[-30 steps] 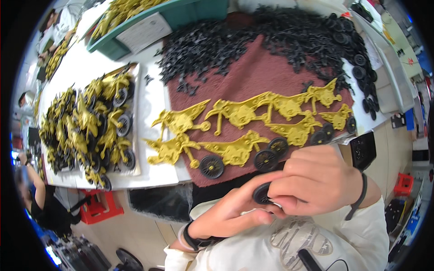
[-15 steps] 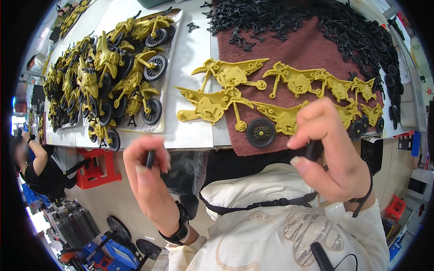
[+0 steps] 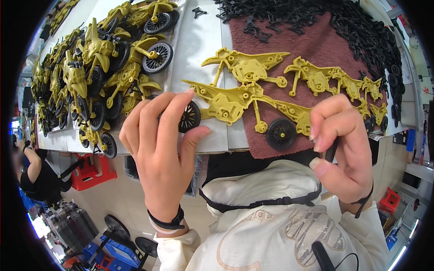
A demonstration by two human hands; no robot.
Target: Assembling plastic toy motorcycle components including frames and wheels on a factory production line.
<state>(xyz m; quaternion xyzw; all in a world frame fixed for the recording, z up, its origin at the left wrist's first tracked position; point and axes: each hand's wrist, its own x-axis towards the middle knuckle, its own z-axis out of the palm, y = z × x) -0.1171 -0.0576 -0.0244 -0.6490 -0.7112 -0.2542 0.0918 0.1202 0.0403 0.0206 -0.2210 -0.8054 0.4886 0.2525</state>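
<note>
A white-topped bench point(image 3: 199, 40) stands over a pale, glossy floor point(image 3: 113, 196). To the left sits 1 red plastic stool point(image 3: 92, 181), with 1 blue crate point(image 3: 124, 250) lower down; bright lights point(image 3: 41, 228) glare near both rims.

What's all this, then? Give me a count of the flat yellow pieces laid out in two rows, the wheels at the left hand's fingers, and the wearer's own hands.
Flat yellow pieces: 8 (4 per row, one partly behind the right hand)
Black wheel at the left hand: 1
Wearer's hands: 2
Total: 11
</note>
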